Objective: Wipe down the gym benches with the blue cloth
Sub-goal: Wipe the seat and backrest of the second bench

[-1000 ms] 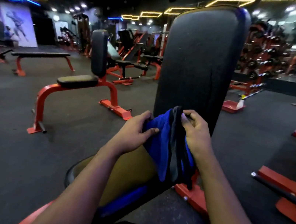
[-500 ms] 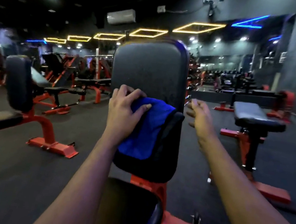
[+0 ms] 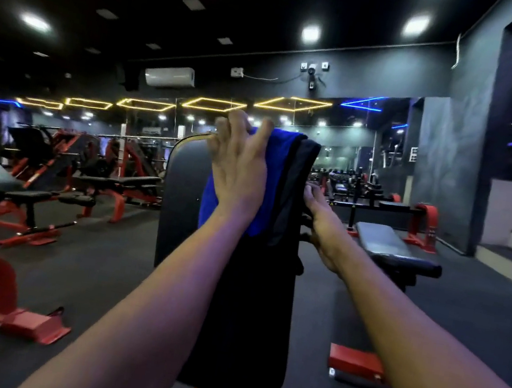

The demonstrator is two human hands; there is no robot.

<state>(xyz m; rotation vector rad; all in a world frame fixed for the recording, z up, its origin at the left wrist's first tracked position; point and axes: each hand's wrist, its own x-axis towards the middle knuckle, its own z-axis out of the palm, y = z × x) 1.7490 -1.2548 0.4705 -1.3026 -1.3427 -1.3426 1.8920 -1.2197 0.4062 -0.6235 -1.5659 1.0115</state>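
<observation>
No legible text, labels or signs.

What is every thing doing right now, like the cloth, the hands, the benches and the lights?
backrest: standing upright.
blue cloth: folded, draped against the top of the backrest.
left hand: fingers spread, pressing the blue cloth onto the backrest.
right hand: holding the backrest's right edge.
flat bench: lying flat, untouched.
ceiling lights: switched on.
</observation>
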